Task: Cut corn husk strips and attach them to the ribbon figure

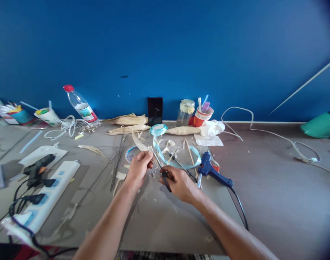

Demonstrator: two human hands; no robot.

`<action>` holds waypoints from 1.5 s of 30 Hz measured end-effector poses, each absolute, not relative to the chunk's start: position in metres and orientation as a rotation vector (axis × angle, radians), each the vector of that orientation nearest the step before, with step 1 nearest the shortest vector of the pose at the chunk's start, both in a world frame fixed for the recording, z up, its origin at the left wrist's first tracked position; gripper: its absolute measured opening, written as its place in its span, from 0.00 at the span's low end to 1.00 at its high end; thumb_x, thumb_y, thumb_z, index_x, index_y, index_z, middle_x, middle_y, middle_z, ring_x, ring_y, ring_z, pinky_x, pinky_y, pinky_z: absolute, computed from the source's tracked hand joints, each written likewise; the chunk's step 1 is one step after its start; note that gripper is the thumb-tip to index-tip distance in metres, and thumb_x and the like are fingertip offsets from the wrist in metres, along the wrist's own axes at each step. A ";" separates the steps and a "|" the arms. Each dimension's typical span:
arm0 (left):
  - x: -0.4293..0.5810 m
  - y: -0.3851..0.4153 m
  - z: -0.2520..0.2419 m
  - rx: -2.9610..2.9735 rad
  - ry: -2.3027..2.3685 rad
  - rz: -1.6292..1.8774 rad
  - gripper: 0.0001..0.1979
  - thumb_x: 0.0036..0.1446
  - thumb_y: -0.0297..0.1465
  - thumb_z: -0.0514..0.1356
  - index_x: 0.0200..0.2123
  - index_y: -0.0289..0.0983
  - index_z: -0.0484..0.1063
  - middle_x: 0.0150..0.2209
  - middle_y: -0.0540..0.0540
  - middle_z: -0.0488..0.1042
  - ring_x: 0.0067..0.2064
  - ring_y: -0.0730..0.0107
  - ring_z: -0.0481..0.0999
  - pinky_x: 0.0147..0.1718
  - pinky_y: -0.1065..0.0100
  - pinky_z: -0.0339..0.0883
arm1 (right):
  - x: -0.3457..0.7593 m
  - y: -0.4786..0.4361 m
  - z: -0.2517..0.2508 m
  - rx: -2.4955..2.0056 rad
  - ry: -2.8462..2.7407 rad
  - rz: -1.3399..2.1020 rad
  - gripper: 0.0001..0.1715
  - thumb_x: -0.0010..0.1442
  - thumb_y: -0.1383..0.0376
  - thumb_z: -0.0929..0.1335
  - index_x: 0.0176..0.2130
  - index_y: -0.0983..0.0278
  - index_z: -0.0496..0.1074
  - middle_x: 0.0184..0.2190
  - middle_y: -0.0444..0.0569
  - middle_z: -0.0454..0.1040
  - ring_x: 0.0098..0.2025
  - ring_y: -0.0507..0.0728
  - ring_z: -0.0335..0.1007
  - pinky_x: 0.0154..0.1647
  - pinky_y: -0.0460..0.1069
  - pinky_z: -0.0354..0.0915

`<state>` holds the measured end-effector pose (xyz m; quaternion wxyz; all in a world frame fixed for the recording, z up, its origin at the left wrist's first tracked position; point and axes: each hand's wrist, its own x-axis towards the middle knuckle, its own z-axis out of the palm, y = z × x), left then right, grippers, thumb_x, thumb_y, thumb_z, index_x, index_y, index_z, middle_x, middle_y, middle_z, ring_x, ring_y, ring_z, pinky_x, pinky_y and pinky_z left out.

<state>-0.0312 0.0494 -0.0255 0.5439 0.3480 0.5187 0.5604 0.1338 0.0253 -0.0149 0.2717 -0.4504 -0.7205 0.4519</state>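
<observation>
My left hand (141,167) pinches a pale piece of dried husk (139,143) between thumb and fingers, its pointed end sticking up and away. In my right hand (181,182) is a pair of scissors (166,180) with black handles, fingers closed around them. The scissor blades reach up to the husk at my left fingertips; whether they are open or closed is hard to make out. Behind my hands a light blue ribbon (195,159) curls from its spool (158,129). Beside my right hand lies a blue glue gun (215,172), its cord trailing toward the front.
Husk bundles (129,120), a phone (155,111), a clear jar (185,112) and a red paper cup (203,116) line the blue wall. A power strip (52,195) with plugs and a leaning bottle (82,106) are at left. Thin wires (116,166) and scraps lie around.
</observation>
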 end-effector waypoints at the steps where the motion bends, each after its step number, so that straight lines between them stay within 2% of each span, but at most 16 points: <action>1: -0.031 0.050 -0.026 0.829 1.231 1.329 0.15 0.44 0.40 0.67 0.20 0.35 0.69 0.17 0.52 0.66 0.20 0.79 0.63 0.21 0.75 0.56 | 0.134 0.025 -0.015 -1.212 -1.940 1.214 0.05 0.54 0.65 0.66 0.33 0.65 0.71 0.21 0.39 0.65 0.23 0.48 0.56 0.24 0.43 0.52; 22: -0.030 0.049 -0.024 0.822 1.198 1.308 0.15 0.46 0.39 0.65 0.21 0.34 0.67 0.18 0.53 0.65 0.20 0.80 0.63 0.21 0.76 0.56 | 0.134 0.027 -0.015 -1.209 -1.963 1.174 0.06 0.55 0.65 0.65 0.33 0.66 0.70 0.21 0.40 0.64 0.24 0.48 0.55 0.26 0.43 0.53; 28: -0.030 0.049 -0.025 0.816 1.187 1.311 0.15 0.45 0.38 0.66 0.20 0.34 0.67 0.18 0.52 0.66 0.20 0.80 0.63 0.22 0.75 0.56 | 0.135 0.027 -0.015 -1.200 -1.994 1.104 0.04 0.55 0.66 0.65 0.29 0.64 0.69 0.21 0.39 0.63 0.24 0.48 0.54 0.25 0.43 0.52; 35: -0.030 0.050 -0.025 0.832 1.185 1.307 0.15 0.46 0.38 0.65 0.20 0.34 0.67 0.18 0.52 0.66 0.20 0.80 0.62 0.22 0.75 0.55 | 0.136 0.028 -0.021 -1.252 -1.931 1.149 0.09 0.55 0.63 0.66 0.36 0.65 0.71 0.18 0.38 0.61 0.21 0.48 0.51 0.22 0.43 0.50; 45: -0.031 0.050 -0.026 0.818 1.165 1.311 0.14 0.46 0.38 0.65 0.21 0.34 0.67 0.18 0.52 0.66 0.21 0.79 0.62 0.22 0.75 0.54 | 0.138 0.028 -0.024 -1.239 -1.903 1.278 0.13 0.55 0.60 0.66 0.38 0.65 0.71 0.19 0.39 0.61 0.21 0.48 0.51 0.22 0.43 0.51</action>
